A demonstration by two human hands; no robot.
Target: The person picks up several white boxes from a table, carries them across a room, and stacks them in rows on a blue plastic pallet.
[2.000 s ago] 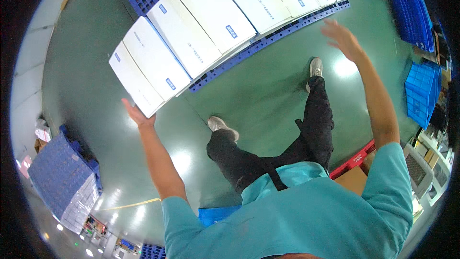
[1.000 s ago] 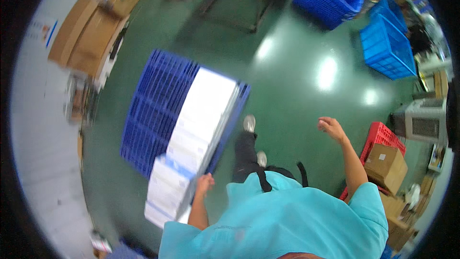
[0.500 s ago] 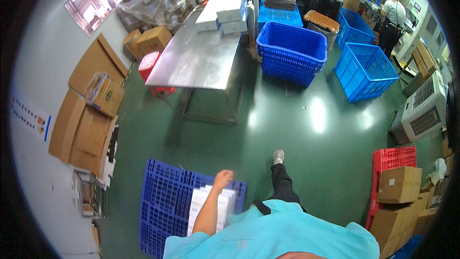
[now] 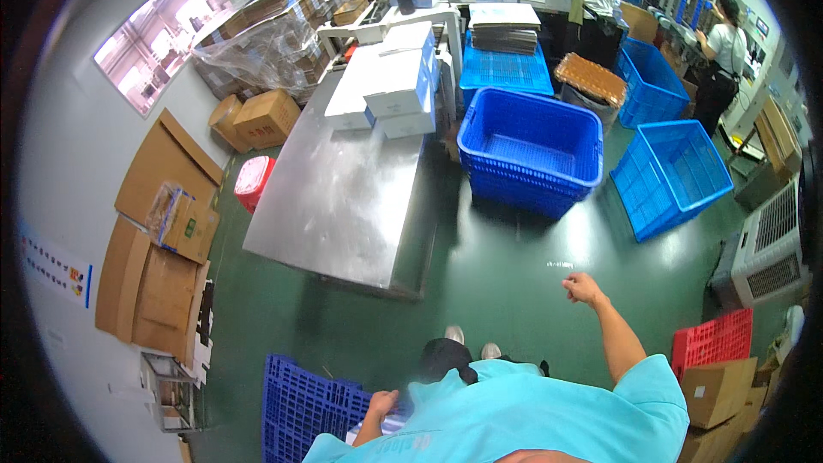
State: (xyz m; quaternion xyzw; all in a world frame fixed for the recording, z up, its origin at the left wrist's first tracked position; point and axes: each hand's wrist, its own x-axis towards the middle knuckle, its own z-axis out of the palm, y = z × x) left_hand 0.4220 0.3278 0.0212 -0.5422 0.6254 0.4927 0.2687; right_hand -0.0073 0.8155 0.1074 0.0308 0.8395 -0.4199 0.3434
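Right hand [image 4: 585, 289] is out in the air over the green floor [image 4: 514, 283], fingers loosely curled, holding nothing. It sits between the steel table [image 4: 343, 197] and the red crate [image 4: 711, 341], well apart from both.

Left hand [image 4: 381, 403] is low by the hip, just beside the near edge of the blue pallet [image 4: 300, 403], next to something white on it. Fingers partly hidden by the teal shirt, so can't tell how the grip stands or whether it holds anything.

White boxes [image 4: 394, 77] are stacked at the far end of the table. Blue baskets: one [image 4: 531, 150] just off the table's right edge, another [image 4: 673, 176] tilted further right. Flattened cardboard [image 4: 163, 231] leans along the left wall. Other people are working at the far benches.
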